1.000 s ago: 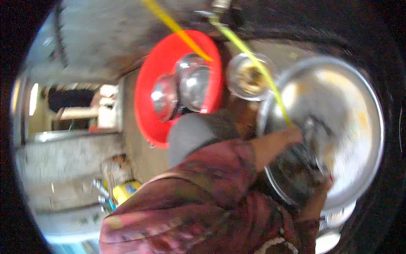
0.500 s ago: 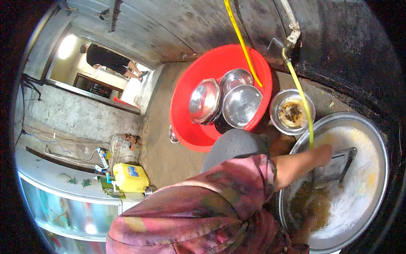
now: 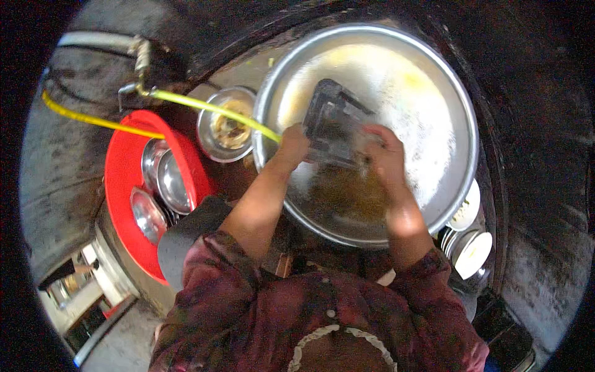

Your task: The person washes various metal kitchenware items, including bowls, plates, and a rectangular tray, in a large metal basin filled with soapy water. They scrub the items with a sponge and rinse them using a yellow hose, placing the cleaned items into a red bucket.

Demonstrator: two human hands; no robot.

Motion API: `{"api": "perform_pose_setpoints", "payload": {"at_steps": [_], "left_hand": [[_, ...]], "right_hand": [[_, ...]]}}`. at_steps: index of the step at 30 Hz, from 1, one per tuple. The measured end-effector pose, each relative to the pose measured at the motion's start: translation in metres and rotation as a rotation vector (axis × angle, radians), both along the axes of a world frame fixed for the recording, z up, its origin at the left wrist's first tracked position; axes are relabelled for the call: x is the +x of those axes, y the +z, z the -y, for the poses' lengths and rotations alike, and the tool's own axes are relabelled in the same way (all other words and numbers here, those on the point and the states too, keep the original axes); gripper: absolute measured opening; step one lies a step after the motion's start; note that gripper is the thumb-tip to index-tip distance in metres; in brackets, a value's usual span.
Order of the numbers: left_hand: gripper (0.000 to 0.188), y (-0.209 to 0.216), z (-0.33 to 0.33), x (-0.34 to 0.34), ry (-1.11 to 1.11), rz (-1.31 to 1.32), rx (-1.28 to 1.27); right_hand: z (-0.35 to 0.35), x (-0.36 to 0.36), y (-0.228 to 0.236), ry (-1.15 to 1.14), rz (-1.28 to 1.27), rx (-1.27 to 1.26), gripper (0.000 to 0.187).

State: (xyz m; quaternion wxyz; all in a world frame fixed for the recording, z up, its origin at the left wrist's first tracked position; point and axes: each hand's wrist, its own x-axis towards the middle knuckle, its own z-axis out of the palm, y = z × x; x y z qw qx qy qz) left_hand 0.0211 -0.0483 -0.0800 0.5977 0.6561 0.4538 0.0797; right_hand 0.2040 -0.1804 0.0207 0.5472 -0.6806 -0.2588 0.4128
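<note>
A large round metal basin lies before me, with murky brown water in its near part. Over the water is a rectangular see-through plastic container with a dark rim, tilted. My left hand is closed on its left side. At the container's right side, my right hand has its fingers curled in; blur hides whether they grip the container's edge or a small thing. A yellow-green hose runs from the tap to the basin's rim beside my left hand, and its end is hidden there.
Left of the basin stands a metal bowl with brownish scraps, then a red tub holding several metal bowls. A tap and a yellow hose are on the left. Stacked dishes stand at the right, near the dark wall.
My view has swung from the red tub and doorway to face the basin. Both hands now show at the container; earlier one arm showed clearly there. The container is now tilted over the water.
</note>
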Motion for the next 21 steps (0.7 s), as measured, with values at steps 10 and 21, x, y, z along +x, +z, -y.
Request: {"api": "perform_pose_setpoints", "payload": {"at_steps": [10,21], "left_hand": [[0.029,0.033,0.038,0.020,0.178,0.163,-0.284],[0.031,0.050,0.052,0.046,0.057,0.065,-0.026]], "right_hand": [[-0.038,0.010,-0.095,0.044,1.050,-0.114,0.033],[-0.010,-0.036,-0.078,0.026,0.293,0.025,0.032]]}}
